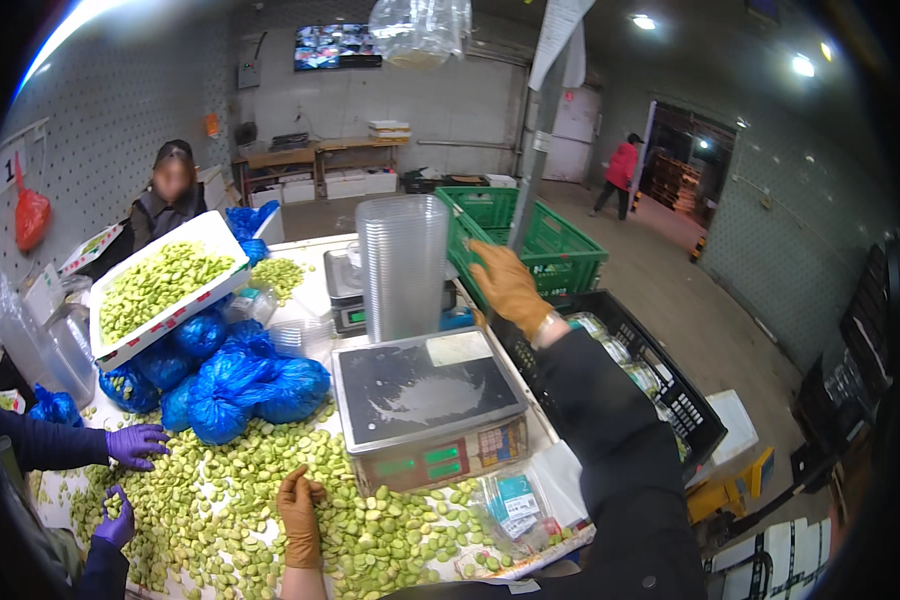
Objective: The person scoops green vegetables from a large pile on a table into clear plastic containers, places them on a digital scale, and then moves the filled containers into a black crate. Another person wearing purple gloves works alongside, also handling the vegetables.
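Note:
My left hand (301, 519), in a brown glove, rests over the loose shelled broad beans (379, 544) with its fingers curled. Whether a bean is between the fingertips cannot be seen. My right hand (511, 289), also gloved, is stretched out past the digital scale (427, 390). Its fingers are extended, and nothing shows in them. Just left of it rises a tall stack of clear plastic trays (403, 270). A clear packed tray with a label (516, 502) lies at the table's near right, in front of the scale.
Blue plastic bags (232, 386) are heaped beneath a tilted white foam box of beans (169, 292). A co-worker's purple-gloved hands (136, 446) work at left; another person (171, 180) is behind the box. Green (570, 255) and black crates (690, 409) stand along the right edge.

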Tool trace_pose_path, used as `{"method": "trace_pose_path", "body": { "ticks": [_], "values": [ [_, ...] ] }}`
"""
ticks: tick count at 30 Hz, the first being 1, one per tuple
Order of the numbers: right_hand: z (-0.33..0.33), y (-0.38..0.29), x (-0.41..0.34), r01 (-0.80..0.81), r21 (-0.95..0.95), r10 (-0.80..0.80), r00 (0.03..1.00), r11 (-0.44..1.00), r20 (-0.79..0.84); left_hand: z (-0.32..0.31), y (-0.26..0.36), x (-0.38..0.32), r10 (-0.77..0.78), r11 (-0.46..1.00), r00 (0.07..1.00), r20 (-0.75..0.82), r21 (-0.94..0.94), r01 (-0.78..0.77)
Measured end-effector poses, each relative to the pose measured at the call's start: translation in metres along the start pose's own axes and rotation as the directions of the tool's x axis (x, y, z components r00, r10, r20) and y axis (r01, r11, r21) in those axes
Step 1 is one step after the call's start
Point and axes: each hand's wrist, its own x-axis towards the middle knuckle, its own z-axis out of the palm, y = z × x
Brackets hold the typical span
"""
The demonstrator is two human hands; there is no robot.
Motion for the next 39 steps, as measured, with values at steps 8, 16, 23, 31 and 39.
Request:
{"method": "trace_pose_path", "body": {
  "ticks": [8, 16, 23, 31, 39],
  "values": [
    [0.083, -0.042, 0.133, -0.009, -0.293, 0.07, 0.977, 0.956, 0.2, 0.011, 0.008, -0.006, -0.042, 0.999, 0.999, 0.009, 0.025, 0.042],
    [0.072, -0.016, 0.124, -0.349, 0.348, 0.283, 0.932, 0.87, 0.226, 0.022, 0.013, -0.007, -0.034, 0.999, 0.999, -0.029, 0.006, 0.035],
    [0.028, -0.08, 0.087, -0.048, 0.428, 0.1, 0.99, 0.903, -0.101, 0.014, 0.016, -0.003, -0.004, 0.997, 0.999, -0.05, -0.074, 0.001],
    [-0.002, -0.164, -0.096, 0.267, 0.204, -0.306, 0.933, 0.942, 0.19, 0.011, 0.013, -0.003, 0.033, 0.997, 0.997, -0.067, -0.062, -0.038],
    [0.024, -0.135, -0.175, 0.132, -0.007, -0.114, 0.886, 0.991, 0.45, 0.008, 0.004, 0.001, 0.005, 0.999, 1.0, -0.021, -0.045, -0.006]
  ]
}}
